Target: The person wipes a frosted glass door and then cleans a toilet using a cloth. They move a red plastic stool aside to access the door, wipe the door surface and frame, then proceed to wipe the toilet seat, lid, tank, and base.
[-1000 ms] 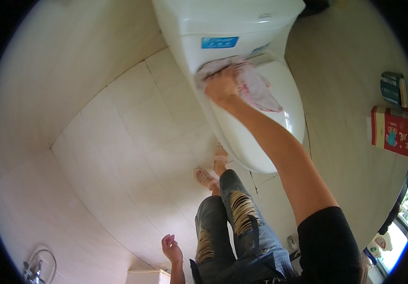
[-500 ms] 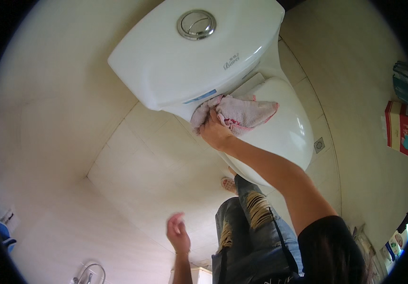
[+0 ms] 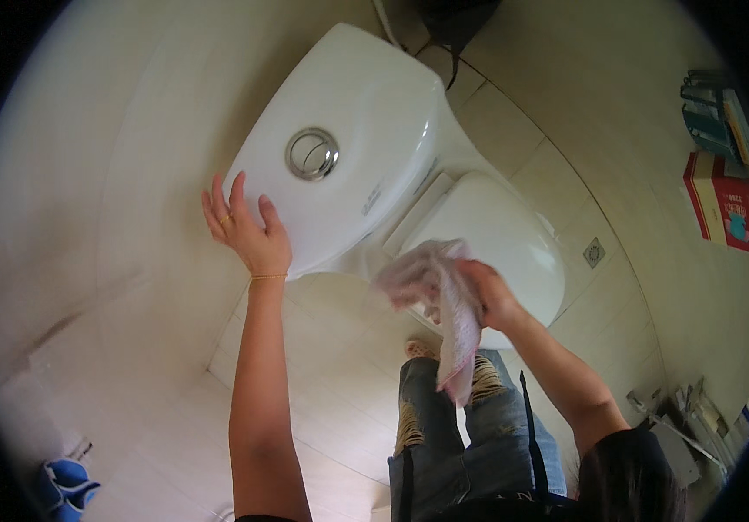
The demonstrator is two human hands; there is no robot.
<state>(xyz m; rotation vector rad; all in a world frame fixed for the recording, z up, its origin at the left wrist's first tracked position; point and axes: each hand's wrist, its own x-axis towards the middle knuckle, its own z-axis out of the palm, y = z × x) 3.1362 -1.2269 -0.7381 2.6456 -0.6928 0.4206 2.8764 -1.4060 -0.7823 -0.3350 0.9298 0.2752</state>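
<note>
At closest range, a black sleeve and some dark hair are seen at the lower right, both cut off by the picture's dark rim. Ripped jeans are viewed from above, crossed by dark straps and partly covered near the knees by the cloth. That pinkish-grey cloth is gripped in the right hand, over the near left side of the lowered toilet lid; one end is hung down toward the knees, and the folds on its left side are blurred. The right fingertips are mostly hidden by the fabric, and whether the toilet lid is touched by the cloth cannot be told. The left hand is placed at the left end of the white tank lid, fingers and thumb spread; a ring and a thin bracelet are worn, but how firmly the palm is pressed cannot be made out. A round metal flush button is set into the tank lid, near the left fingers. On the tiled floor, only part of a pale pink slipper is shown beyond the jeans. A floor drain is seen to the right of the toilet lid. Farther right, a red box and a dark green item are partly swallowed by shadow, and at the top a black object is cropped too tightly to be identified
</note>
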